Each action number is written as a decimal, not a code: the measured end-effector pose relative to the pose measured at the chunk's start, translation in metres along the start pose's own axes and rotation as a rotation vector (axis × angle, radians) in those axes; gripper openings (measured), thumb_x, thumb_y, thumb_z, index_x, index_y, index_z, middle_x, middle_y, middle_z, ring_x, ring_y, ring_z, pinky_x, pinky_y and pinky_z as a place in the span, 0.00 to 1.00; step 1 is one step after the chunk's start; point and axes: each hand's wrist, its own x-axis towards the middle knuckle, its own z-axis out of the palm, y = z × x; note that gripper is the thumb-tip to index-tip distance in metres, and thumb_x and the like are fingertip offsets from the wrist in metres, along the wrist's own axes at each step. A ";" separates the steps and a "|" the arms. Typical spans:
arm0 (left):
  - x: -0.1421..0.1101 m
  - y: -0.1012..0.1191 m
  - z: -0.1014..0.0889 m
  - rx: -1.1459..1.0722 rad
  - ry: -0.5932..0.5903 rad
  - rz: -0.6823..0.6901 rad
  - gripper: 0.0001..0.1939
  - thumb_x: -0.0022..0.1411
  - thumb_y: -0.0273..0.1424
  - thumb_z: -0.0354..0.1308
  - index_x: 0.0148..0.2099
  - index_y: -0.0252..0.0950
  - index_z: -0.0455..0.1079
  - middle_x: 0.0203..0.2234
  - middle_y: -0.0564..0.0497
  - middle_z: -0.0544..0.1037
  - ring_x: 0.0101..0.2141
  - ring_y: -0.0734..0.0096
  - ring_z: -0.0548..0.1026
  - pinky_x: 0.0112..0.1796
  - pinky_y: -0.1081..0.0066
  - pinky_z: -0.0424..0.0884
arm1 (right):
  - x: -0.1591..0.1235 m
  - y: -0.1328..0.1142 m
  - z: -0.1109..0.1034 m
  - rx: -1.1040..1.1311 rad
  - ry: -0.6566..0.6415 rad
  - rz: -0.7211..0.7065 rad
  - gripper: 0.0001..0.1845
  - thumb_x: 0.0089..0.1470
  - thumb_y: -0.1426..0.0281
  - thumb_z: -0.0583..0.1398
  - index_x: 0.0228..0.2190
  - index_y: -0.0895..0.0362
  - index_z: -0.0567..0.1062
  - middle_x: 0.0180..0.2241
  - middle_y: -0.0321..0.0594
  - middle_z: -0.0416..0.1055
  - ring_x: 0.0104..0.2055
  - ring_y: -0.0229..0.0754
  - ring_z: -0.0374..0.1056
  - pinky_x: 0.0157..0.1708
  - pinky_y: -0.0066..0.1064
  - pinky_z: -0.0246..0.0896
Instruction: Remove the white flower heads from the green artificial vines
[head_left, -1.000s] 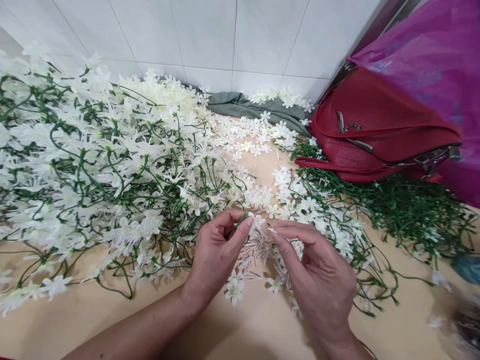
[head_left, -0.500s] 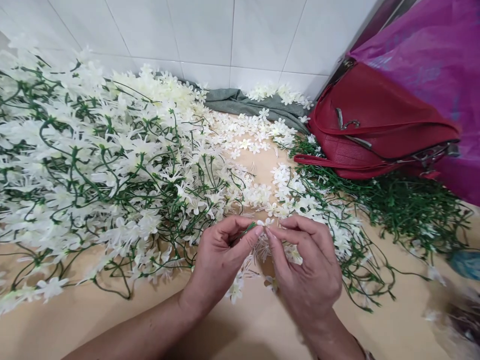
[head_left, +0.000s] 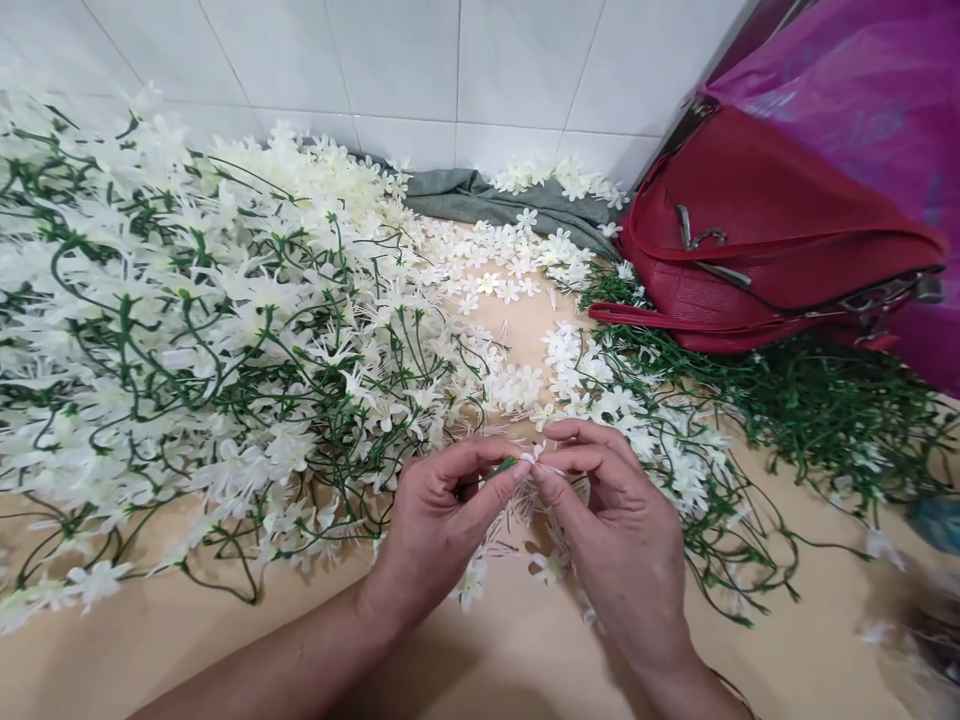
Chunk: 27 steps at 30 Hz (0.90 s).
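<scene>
My left hand [head_left: 446, 520] pinches a short green stem [head_left: 508, 464] between thumb and forefinger. Right against its tip, my right hand [head_left: 619, 530] has thumb and forefinger closed on a small white artificial flower [head_left: 534, 457]. Both sets of fingertips meet there, hiding most of the flower and where it joins the stem. Beneath the hands lie loose white flowers [head_left: 550, 567] and thin white stamens [head_left: 514, 520]. A large heap of white flowers on green stems [head_left: 225, 330] spreads to the left of my left hand.
Loose petals [head_left: 517, 262] and a grey-green cloth [head_left: 480, 195] lie before the tiled wall [head_left: 405, 60]. At right, a red bag [head_left: 780, 230] rests by green stems [head_left: 840, 400], with a purple plastic bag [head_left: 900, 130] behind. The tabletop [head_left: 420, 660] is beige.
My right thumb and forefinger have closed over the white flower, which showed more openly before. The left hand keeps its pinch on the stem. The view has shifted slightly.
</scene>
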 end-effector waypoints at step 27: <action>-0.005 -0.007 -0.002 0.108 -0.051 0.117 0.04 0.67 0.30 0.65 0.42 0.38 0.81 0.36 0.49 0.85 0.36 0.68 0.80 0.38 0.70 0.74 | 0.002 0.002 -0.004 0.189 -0.071 0.038 0.07 0.59 0.76 0.64 0.31 0.52 0.77 0.38 0.39 0.78 0.43 0.41 0.76 0.42 0.32 0.71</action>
